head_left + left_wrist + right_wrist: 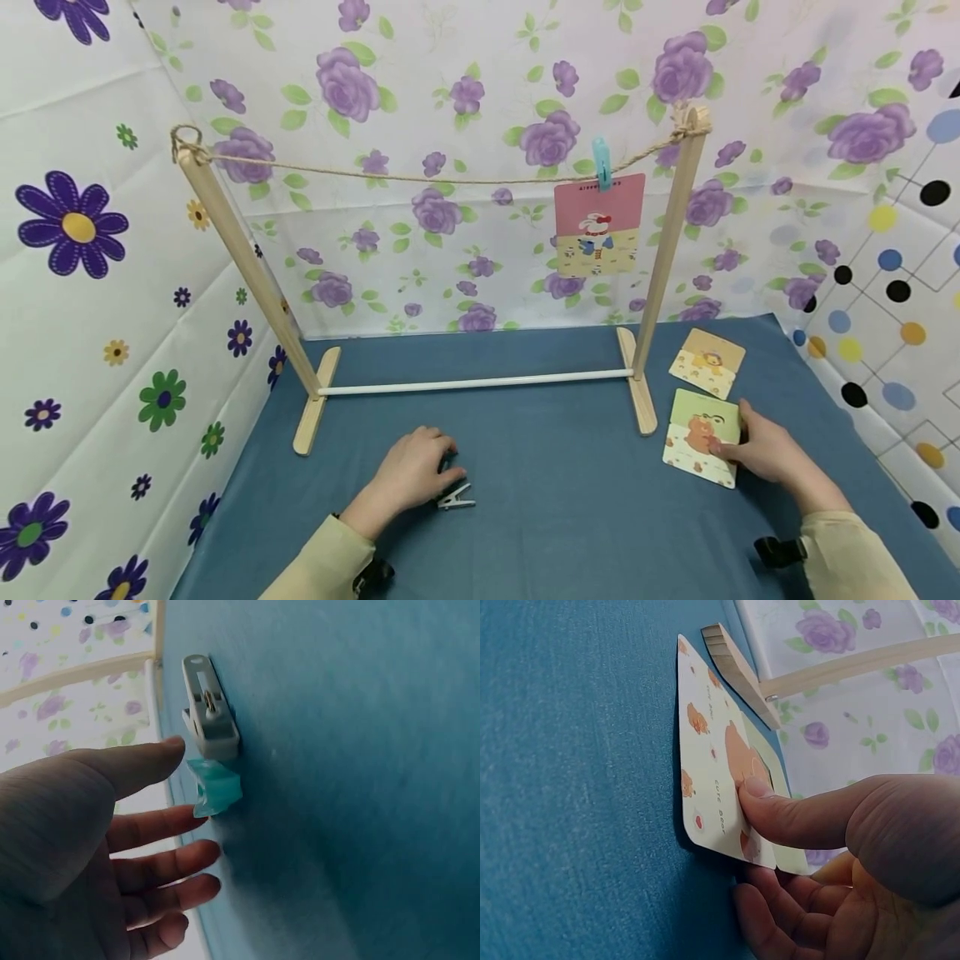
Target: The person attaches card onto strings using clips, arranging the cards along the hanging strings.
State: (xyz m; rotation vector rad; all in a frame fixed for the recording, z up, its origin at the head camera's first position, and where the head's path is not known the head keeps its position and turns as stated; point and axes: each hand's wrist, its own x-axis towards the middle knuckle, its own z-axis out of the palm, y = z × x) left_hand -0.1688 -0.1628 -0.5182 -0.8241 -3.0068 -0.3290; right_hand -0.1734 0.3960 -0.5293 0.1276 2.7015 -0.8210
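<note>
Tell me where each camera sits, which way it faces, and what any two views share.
Head: on the head, looking forward and down at the rack, blue cloth, both hands and sleeves.
Left wrist: on the left wrist, facing along the open left hand to a white clip and a teal clip.
Right wrist: on the right wrist; the right hand pinches the bear card.
Shared: the bear card also shows in the head view.

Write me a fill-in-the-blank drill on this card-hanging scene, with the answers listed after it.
1. The pink card hangs from the rope by a ____ clip.
2. The right hand presses its thumb on the card printed with a ____.
3. Beside the left hand, a white clip and a teal clip lie on the ____ cloth.

Missing words: teal; bear; blue
</note>
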